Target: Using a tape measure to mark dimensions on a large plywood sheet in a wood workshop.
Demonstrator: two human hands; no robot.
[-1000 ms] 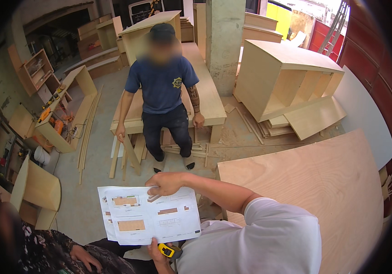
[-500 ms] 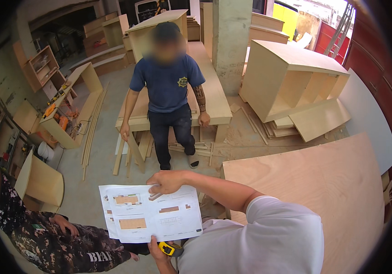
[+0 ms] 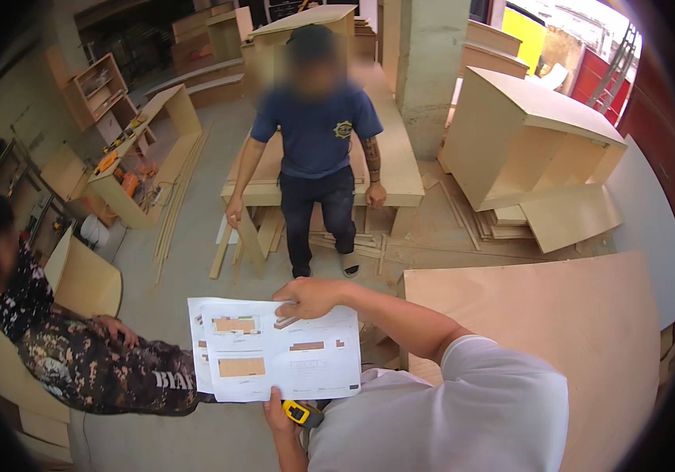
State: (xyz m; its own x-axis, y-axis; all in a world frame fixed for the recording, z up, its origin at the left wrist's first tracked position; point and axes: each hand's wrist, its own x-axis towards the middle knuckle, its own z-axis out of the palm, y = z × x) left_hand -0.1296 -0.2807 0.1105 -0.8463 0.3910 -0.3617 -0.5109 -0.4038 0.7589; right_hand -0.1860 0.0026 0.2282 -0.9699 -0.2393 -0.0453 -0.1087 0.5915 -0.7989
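Note:
My left hand (image 3: 278, 414) holds the lower edge of several white printed sheets (image 3: 290, 377), its thumb on the front. On the top sheet are small coloured and line drawings of panel-like shapes. My right hand (image 3: 310, 299) reaches across from the right, with curled fingers closed on the sheets' upper edge and partly covering a drawing. A yellow and black tape measure (image 3: 302, 413) is right beside my left hand, against my white shirt; whether the hand touches it I cannot tell.
Facing me stands a person in a blue shirt (image 3: 318, 130), before a wooden worktable (image 3: 400, 185). Another in camouflage clothing (image 3: 109, 362) is at the left. A large plywood sheet (image 3: 526, 315) lies at right, near a wooden cabinet (image 3: 503, 141). Tools lie on a wooden frame (image 3: 121, 185).
The view has turned slightly left, so surroundings appear further right. More of the camouflage-clad person's head shows. My hands keep the same hold on the sheets.

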